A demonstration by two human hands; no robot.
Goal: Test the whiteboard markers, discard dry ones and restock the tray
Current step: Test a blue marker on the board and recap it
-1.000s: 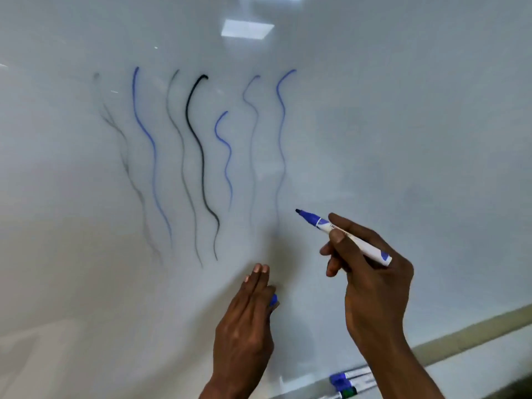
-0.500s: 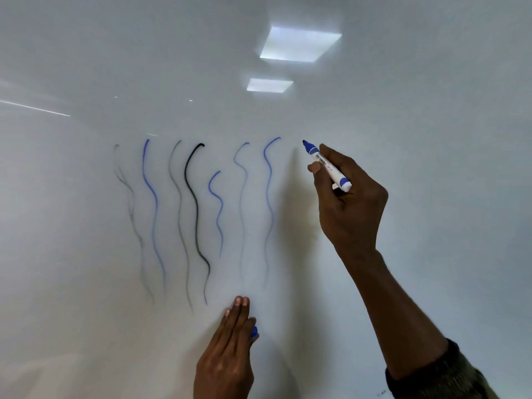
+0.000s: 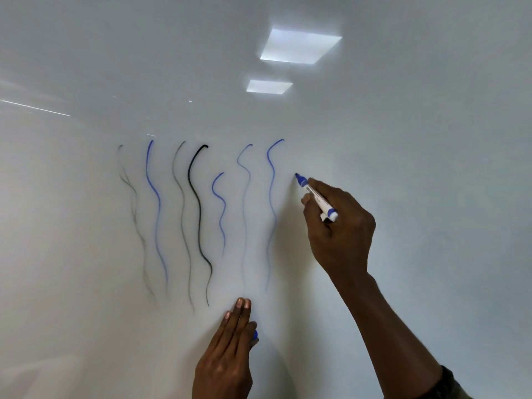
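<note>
Here I see the right hand point(image 3: 339, 228) raised against the whiteboard point(image 3: 417, 168), its fingers point(image 3: 309, 223) curled shut around a blue marker point(image 3: 316, 197). The marker's white barrel runs diagonally through the grip: the thumb lies along its upper side, the index finger presses from below and to the left, and the blunt blue rear end sticks out above the knuckles. The blue nose and tip project up and to the left beyond the fingertips, and the tip sits at the board surface, just right of the rightmost stroke; I cannot tell whether it actually touches.

Seven wavy strokes point(image 3: 198, 208) stand side by side to the left of the tip: a faint grey one, a blue one, a thin grey one, a bold black one, a short blue one, a pale blue one and a blue one that fades downward.

Below them the left hand point(image 3: 227, 361) rests flat on the board, fingers straight and held together, fingertips pointing up toward the lower ends of the strokes. A small blue cap point(image 3: 255, 334) shows at the right edge of this hand, tucked beside the thumb; how it is held is hidden from me.

Two bright rectangular reflections point(image 3: 299, 46) lie on the board above the marker. A dark cuff point(image 3: 452, 384) shows at the right forearm.
</note>
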